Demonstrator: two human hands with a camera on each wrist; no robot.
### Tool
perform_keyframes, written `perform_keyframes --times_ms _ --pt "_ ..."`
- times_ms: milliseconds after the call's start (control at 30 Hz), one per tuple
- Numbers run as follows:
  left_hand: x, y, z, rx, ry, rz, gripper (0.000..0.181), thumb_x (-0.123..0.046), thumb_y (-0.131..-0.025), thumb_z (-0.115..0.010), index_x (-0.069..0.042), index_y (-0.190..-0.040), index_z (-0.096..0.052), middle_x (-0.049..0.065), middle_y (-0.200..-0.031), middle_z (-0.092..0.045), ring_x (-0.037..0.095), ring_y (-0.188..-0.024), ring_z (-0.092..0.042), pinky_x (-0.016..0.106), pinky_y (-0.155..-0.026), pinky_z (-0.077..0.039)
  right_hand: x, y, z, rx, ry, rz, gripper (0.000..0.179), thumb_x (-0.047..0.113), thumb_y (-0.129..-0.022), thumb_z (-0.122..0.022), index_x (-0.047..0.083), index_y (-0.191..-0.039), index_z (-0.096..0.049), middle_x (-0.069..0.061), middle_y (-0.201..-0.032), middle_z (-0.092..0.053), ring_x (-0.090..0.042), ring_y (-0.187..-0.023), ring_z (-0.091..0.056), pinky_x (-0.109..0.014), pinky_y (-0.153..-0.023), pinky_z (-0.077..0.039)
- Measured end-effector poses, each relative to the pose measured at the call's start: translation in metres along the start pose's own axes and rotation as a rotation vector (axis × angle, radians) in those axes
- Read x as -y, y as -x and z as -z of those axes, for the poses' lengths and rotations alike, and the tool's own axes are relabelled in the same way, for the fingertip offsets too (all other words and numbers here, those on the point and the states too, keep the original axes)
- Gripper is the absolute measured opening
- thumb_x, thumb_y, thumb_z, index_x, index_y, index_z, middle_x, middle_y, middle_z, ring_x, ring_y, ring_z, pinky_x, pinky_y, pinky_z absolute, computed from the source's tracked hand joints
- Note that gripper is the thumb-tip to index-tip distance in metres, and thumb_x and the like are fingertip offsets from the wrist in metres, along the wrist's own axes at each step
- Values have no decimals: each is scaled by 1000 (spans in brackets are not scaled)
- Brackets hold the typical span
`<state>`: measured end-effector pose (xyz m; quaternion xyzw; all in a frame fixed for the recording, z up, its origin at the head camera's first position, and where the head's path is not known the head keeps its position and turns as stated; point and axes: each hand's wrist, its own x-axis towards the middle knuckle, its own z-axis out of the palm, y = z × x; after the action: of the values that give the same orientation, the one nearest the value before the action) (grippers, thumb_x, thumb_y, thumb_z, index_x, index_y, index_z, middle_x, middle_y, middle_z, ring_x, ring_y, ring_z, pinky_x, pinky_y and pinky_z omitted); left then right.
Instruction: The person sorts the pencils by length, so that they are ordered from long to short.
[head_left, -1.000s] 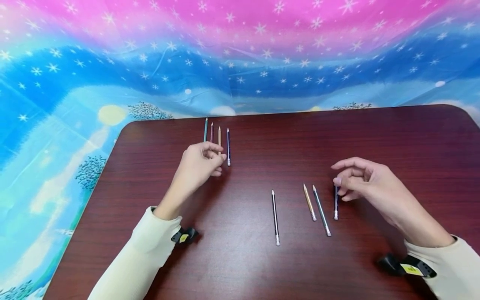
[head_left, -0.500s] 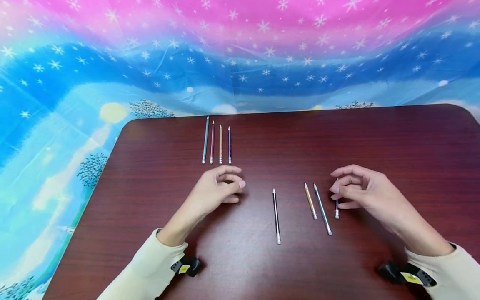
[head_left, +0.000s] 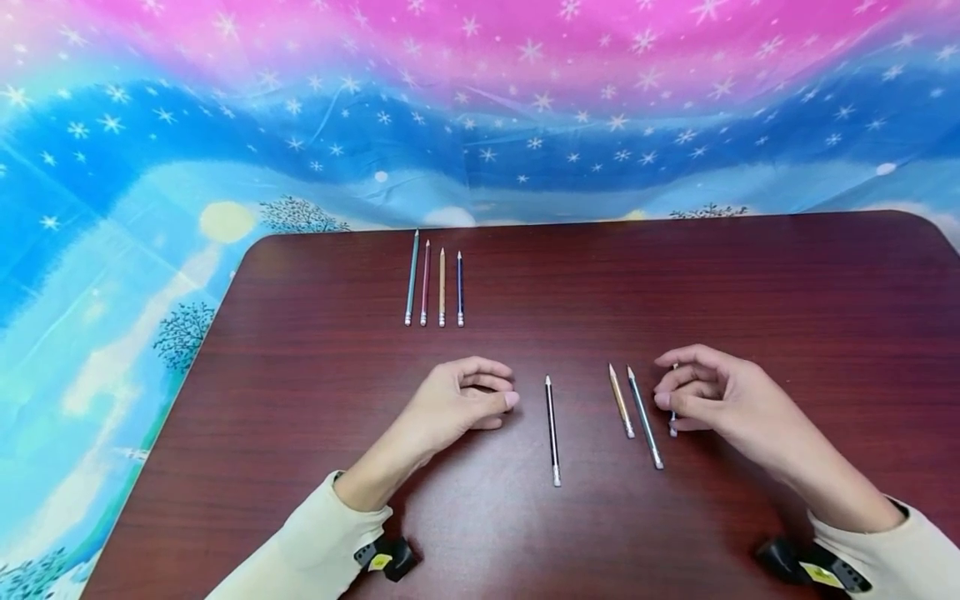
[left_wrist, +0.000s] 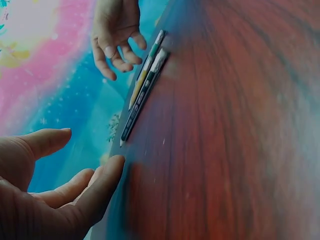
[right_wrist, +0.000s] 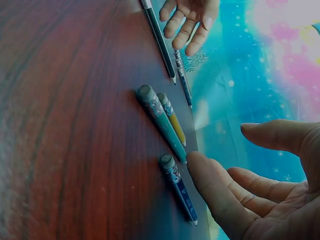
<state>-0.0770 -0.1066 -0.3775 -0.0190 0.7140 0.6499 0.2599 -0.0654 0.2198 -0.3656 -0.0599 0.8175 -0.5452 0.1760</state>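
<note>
My left hand [head_left: 465, 400] hovers over the table with loosely bent fingers and holds nothing. To its right a black pencil [head_left: 552, 429] lies apart from it. My right hand [head_left: 708, 392] is above a dark blue pencil [right_wrist: 181, 192], partly hidden behind the fingers in the head view; thumb and fingers are apart in the right wrist view, with nothing between them. Left of that hand lie a yellow pencil [head_left: 621, 402] and a teal pencil [head_left: 645, 417], close together and slightly slanted.
At the table's [head_left: 300, 333] far left side, several pencils form a row: teal [head_left: 412, 279], dark red [head_left: 425, 283], light wood-coloured [head_left: 442, 287] and dark blue [head_left: 460, 289]. Behind the table hangs a snowflake-patterned cloth [head_left: 480, 108].
My left hand has left the far pencil row and come nearer and to the right, beside the black pencil. My right hand has sunk slightly nearer. The pencils lie as before.
</note>
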Motion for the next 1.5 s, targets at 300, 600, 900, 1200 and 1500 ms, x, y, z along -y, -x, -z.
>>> perform_keyframes --times_ms 300,600,900,1200,1500 --pt "3 0 -11 63 -54 -9 41 -14 -85 -75 -1 -122 -63 13 -111 -68 10 -85 -67 32 -76 -60 -1 3 -5 -35 79 -4 42 14 -92 -69 1 -128 -52 -12 -100 -64 -13 -83 -69 -35 -65 -61" --pt "6 0 -21 65 -136 -32 38 -14 -83 -76 -1 -117 -65 7 -98 -70 6 -70 -63 22 -65 -55 1 7 -6 -59 162 9 39 14 -91 -71 4 -126 -55 -15 -103 -63 -8 -83 -68 -33 -63 -61" --pt "10 -6 -34 31 -158 -30 39 -11 -82 -77 -1 -117 -63 7 -86 -68 11 -65 -64 30 -60 -61 0 4 -20 -73 237 12 44 11 -86 -75 0 -125 -58 -10 -96 -63 -1 -74 -63 -27 -59 -59" --pt "3 -10 -44 -21 -363 -57 39 -17 -83 -78 -5 -115 -60 0 -74 -66 14 -51 -65 27 -49 -56 -3 0 -30 -143 470 91 40 16 -79 -82 5 -113 -64 5 -77 -61 2 -60 -55 -18 -58 -44" --pt "0 -16 -50 -57 -661 -120 41 -23 -81 -81 -11 -112 -57 -8 -58 -60 6 -41 -55 20 -54 -46 -3 -2 -32 -125 479 84 45 13 -77 -82 4 -116 -62 2 -80 -59 0 -57 -54 -20 -55 -46"
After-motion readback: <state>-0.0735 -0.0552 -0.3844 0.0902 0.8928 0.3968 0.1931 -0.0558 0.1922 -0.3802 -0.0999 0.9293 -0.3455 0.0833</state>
